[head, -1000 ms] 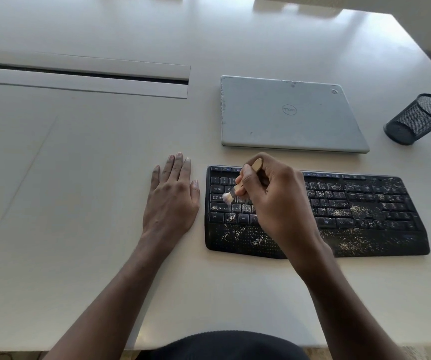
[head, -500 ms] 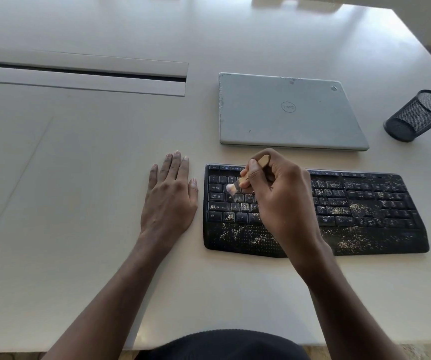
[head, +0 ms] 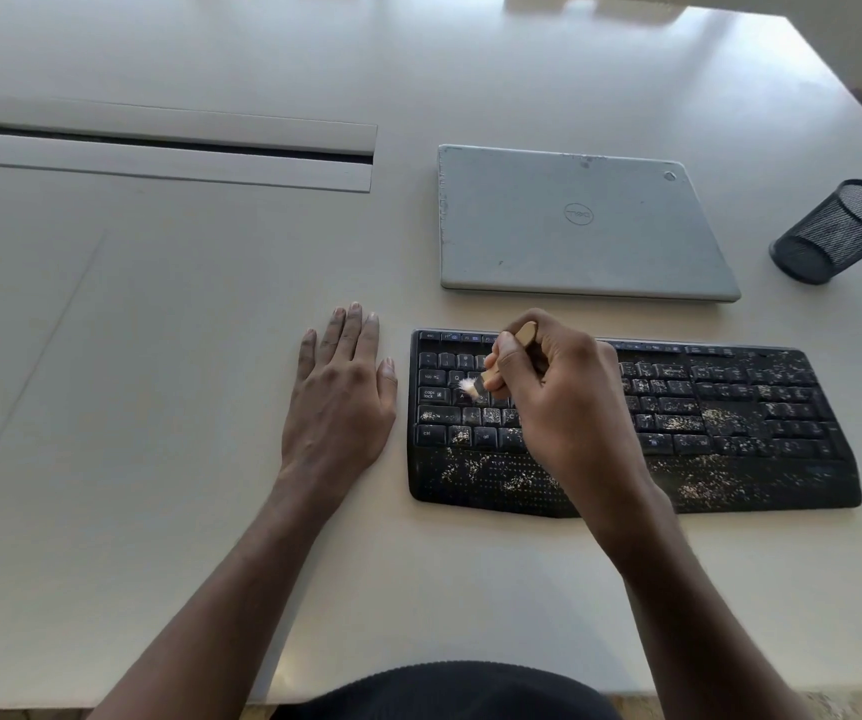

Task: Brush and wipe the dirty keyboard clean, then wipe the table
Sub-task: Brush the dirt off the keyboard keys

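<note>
1. Two bare hands are over a pale table [head: 159,356], and we see both of them plainly
2. We find the left hand [head: 340,402] lying palm down on the table just beside the left end of the keyboard [head: 730,423], fingers straight and close together, holding nothing
3. We see the right hand [head: 559,402] above the left half of the keyboard, with thumb and fingers curled round the wooden handle of a small brush [head: 501,366]
4. We note that the brush is tilted, its handle end pointing up and away from us, while its white bristles [head: 468,386] touch the keys near the caps lock key and look blurred
5. We see the black keyboard lying flat on the table in front of the person, toward the right, with pale crumbs [head: 699,491] scattered over its keys and palm rest, thickest on the right half
6. We see a closed grey laptop [head: 574,226] on the table behind the keyboard, near it but apart
7. We spot a black mesh pen cup [head: 839,231] at the far right, beside the laptop
8. We also make out a long cable slot [head: 159,148] running across the far left of the table
</note>
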Action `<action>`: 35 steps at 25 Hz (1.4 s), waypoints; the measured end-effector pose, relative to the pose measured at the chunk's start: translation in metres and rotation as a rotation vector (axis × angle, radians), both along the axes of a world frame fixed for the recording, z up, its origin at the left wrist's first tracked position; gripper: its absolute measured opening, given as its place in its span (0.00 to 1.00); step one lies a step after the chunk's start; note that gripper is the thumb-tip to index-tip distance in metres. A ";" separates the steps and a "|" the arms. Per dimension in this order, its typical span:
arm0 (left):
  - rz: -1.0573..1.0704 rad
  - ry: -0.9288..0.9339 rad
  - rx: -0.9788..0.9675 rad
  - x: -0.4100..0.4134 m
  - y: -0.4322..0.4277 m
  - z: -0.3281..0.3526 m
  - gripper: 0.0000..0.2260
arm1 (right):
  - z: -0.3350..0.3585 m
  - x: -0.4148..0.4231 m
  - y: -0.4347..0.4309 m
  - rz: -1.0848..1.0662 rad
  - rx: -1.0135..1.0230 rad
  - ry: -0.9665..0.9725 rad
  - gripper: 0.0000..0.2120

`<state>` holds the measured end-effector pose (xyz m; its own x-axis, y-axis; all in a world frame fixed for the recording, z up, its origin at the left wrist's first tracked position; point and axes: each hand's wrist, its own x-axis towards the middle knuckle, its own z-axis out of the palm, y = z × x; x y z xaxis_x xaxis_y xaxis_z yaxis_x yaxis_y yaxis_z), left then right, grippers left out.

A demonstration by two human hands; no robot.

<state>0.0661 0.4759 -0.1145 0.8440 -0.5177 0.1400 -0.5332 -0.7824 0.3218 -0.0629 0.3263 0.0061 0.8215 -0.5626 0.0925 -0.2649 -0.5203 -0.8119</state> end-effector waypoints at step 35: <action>-0.003 -0.010 0.002 0.000 0.000 0.000 0.27 | 0.000 0.005 -0.002 -0.039 -0.033 -0.090 0.10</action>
<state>0.0658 0.4758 -0.1142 0.8410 -0.5206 0.1474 -0.5389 -0.7813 0.3149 -0.0577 0.3247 0.0061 0.7866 -0.5892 0.1845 -0.2117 -0.5381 -0.8158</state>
